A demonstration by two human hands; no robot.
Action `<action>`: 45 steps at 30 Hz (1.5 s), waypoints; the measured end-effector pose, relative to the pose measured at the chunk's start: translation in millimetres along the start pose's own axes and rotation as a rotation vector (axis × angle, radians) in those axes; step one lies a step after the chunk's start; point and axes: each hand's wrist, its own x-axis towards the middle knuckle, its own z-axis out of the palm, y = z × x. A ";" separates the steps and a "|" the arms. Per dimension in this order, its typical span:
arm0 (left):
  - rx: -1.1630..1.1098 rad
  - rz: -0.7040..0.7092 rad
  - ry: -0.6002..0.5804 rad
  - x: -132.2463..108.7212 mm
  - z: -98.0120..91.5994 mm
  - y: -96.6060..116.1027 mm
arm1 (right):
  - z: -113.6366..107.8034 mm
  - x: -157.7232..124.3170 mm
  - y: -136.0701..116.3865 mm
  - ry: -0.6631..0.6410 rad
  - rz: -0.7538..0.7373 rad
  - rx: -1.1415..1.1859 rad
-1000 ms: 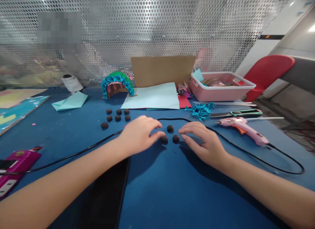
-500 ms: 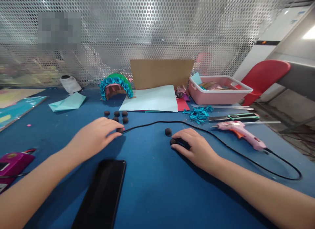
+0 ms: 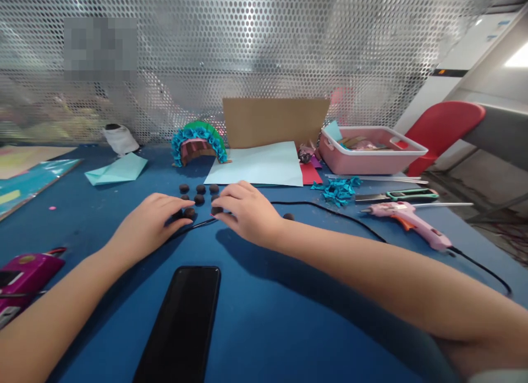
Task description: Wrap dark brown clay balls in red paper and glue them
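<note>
Small black balls (image 3: 199,199) sit grouped in rows on the blue table, several in all. At the group's front left, my left hand (image 3: 150,223) curls its thumb and fingers around a black ball (image 3: 189,214); one more ball shows partly under its fingers. My right hand (image 3: 251,215) pinches another black ball (image 3: 216,210) at the group's right side. Just behind my right forearm, a lone black ball (image 3: 289,216) is partly hidden. A black cord (image 3: 305,203) runs behind my right hand and on under my left hand.
A black phone (image 3: 179,322) lies in front. At right are a pink glue gun (image 3: 408,221), a utility knife (image 3: 400,195), crumpled blue paper (image 3: 339,190) and a pink basket (image 3: 371,160). A paper-trimmed arch (image 3: 199,136) and pale sheets (image 3: 256,166) stand behind. A purple device (image 3: 28,278) is at left.
My right hand has moved left with a black ball, from beside the lone ball to the group. My left hand has shifted slightly left with its ball.
</note>
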 end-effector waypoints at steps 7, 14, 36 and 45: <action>0.013 -0.062 0.060 -8.0 -8.1 -1.6 | 43.8 36.3 -3.8 -0.063 0.048 -0.069; -0.011 -0.096 0.106 -8.3 -12.1 5.4 | -16.1 12.9 17.3 -0.030 0.124 -0.111; -0.355 -0.243 0.088 -12.0 -8.3 30.9 | -31.7 -25.3 8.5 -0.090 0.107 0.090; -0.910 -0.540 0.107 -9.4 -13.7 33.8 | 21.8 35.2 0.2 0.003 -0.189 0.225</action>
